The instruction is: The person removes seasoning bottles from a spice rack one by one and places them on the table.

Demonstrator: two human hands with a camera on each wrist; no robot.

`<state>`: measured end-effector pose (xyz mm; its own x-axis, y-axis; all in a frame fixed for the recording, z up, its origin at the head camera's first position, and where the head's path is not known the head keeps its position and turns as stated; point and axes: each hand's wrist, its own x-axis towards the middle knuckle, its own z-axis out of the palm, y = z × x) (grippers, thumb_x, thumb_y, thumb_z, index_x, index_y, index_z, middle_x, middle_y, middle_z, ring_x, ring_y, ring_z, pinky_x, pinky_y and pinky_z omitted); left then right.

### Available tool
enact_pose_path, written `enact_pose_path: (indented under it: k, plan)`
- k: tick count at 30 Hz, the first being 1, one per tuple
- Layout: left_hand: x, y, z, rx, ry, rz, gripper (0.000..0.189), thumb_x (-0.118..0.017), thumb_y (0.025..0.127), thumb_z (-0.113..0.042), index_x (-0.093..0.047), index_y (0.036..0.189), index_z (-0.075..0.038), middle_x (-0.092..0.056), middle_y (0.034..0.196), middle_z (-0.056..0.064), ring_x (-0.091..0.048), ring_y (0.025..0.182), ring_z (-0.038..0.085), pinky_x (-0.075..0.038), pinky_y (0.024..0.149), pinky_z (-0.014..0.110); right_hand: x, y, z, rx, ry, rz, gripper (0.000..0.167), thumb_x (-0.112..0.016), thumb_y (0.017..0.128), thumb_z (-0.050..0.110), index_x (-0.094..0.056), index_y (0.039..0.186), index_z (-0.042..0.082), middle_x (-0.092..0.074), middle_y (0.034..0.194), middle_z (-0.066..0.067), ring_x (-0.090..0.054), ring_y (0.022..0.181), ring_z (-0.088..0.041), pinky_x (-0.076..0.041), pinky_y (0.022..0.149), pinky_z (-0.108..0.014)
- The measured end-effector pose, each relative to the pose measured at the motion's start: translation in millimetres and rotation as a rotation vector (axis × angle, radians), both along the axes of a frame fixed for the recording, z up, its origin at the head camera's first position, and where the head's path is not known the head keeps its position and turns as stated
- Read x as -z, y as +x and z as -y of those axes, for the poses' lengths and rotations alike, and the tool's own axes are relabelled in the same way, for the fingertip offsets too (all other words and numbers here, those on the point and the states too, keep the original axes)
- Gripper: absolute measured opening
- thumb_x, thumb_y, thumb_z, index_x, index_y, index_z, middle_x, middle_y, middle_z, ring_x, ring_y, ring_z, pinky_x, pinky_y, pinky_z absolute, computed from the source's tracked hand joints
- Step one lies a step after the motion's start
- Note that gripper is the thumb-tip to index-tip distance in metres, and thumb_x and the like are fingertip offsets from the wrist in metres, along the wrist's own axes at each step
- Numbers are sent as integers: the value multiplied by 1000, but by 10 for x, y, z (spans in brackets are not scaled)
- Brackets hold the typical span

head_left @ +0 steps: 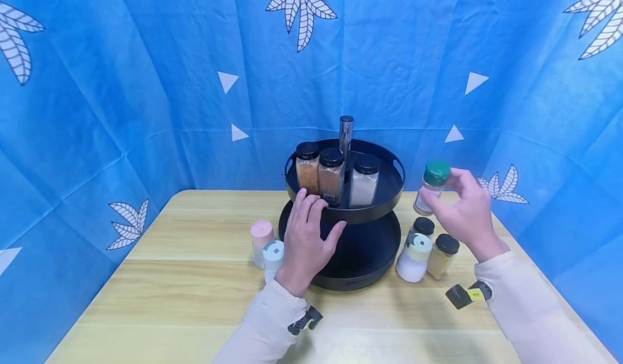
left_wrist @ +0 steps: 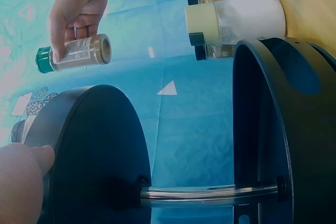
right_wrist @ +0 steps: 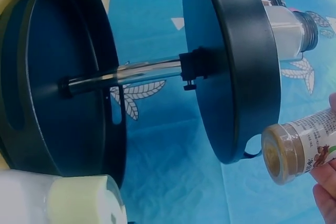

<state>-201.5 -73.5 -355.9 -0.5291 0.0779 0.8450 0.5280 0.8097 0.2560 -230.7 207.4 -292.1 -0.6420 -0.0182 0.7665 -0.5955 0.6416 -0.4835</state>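
My right hand point(head_left: 464, 212) holds a spice jar with a green cap point(head_left: 437, 173) to the right of the two-tier black turntable rack, level with its upper tray. In the left wrist view that jar point(left_wrist: 79, 53) lies sideways to the camera, showing a printed label and brown contents. My left hand point(head_left: 307, 239) rests at the front rim of the upper tray point(head_left: 362, 215), its thumb apart from the fingers. Right behind those fingers stand two black-capped spice jars, one orange-brown point(head_left: 307, 172) and one darker brown point(head_left: 331, 180). A black-capped jar of pale powder point(head_left: 364, 185) shares the tray.
The lower tray point(head_left: 357, 284) holds nothing visible. To its right stand a white jar with a pale green lid point(head_left: 413, 266) and two black-capped jars point(head_left: 442, 258). Left of it are a pink-capped jar point(head_left: 262, 234) and a pale-lidded jar point(head_left: 273, 253), partly hidden by my left hand.
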Motion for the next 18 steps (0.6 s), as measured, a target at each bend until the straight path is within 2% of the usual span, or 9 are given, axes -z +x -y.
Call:
enact_pose_path:
  k: [3,8,10,11,14,16,18]
  plan:
    - [-1,3,2,-2,0,0,47,-77,83,-30,-55,115,-3,-55,123,16,-40,134,34,-29,112,44,26,12,-12,8,1,17,45,-77,77,9,-57,115,-6,-67,96,-19,-47,89,14,-41,85,-31]
    - [1,6,4,-8,-6,-6,47,-77,83,-30,-55,115,-4,-55,123,15,-41,134,33,-30,112,44,64,29,-32,4,1,47,46,-77,78,11,-56,115,-6,-66,97,-19,-45,89,16,-45,88,-52]
    - [2,4,4,-9,-7,-9,48,-78,82,-30,-55,115,-4,-55,123,15,-41,134,34,-30,111,45,79,32,-42,2,1,51,46,-77,78,11,-55,115,-6,-66,97,-19,-45,89,17,-44,87,-56]
    - [3,4,4,-10,-8,-6,48,-78,83,-30,-54,115,-4,-55,123,15,-41,134,34,-30,112,45,87,32,-47,4,2,51,46,-77,78,11,-55,114,-6,-66,97,-19,-45,89,17,-45,88,-55]
    - [5,3,4,-10,-9,-5,48,-77,83,-31,-54,116,-4,-54,123,15,-40,134,33,-30,112,45,112,30,-65,19,8,47,46,-78,77,11,-55,114,-5,-67,96,-18,-46,89,17,-45,89,-40]
    - [3,2,5,-7,-9,-4,47,-76,84,-30,-54,116,-4,-54,123,15,-40,134,33,-29,112,44,123,33,-76,27,11,52,47,-78,77,11,-55,115,-5,-67,97,-18,-45,89,18,-44,89,-38]
    - [5,-2,5,-5,-9,-9,47,-77,83,-30,-54,115,-4,-54,122,15,-41,134,34,-29,112,44,133,39,-88,30,6,70,48,-78,78,12,-55,116,-4,-67,99,-18,-47,90,15,-45,90,-41]
